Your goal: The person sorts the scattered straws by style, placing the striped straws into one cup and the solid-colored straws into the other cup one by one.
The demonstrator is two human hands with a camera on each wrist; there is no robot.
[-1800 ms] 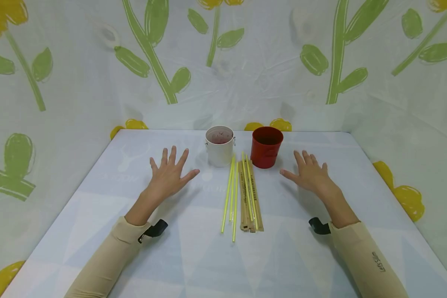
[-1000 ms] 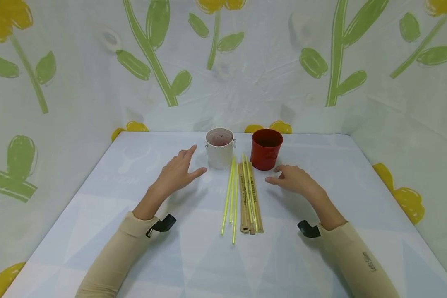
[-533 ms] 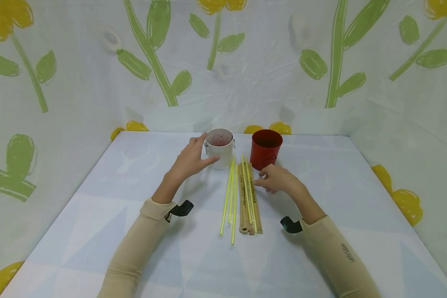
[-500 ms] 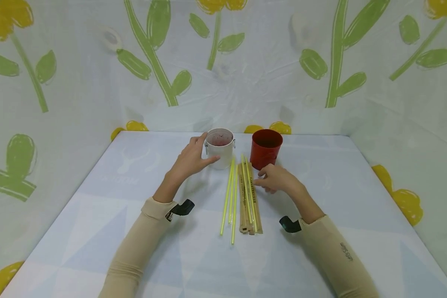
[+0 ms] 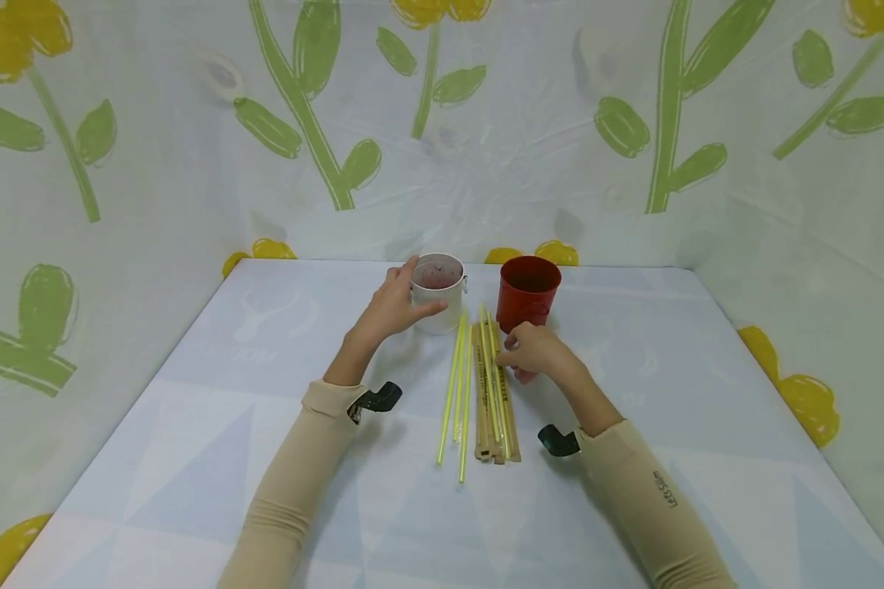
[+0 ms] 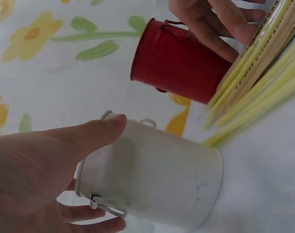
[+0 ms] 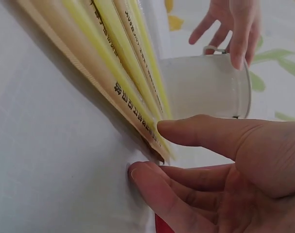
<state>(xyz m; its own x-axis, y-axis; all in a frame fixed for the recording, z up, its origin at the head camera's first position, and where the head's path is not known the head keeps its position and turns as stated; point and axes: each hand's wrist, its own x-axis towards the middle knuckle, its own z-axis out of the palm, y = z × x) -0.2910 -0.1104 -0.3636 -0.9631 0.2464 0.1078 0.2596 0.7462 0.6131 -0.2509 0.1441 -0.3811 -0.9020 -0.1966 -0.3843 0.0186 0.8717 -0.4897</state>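
A white metal bucket stands upright at the back of the table. My left hand spans its left side, thumb over the near side and the other fingers beyond the rim; firm contact cannot be told. Right of it stands a red bucket. Several thin yellow sticks and long brown paper sleeves with printing lie in front of both. My right hand is at the far right end of the sleeves; in the right wrist view a gap shows between the thumb and the bent fingers.
A pale tabletop with blue triangles lies under everything. Flower-patterned sheeting rises behind and at both sides. Dark wrist devices sit at both cuffs.
Both hands have moved inward. The left has gone from spread beside the white bucket to round its left side; the right has come left to the sleeves. Buckets and sticks stay put.
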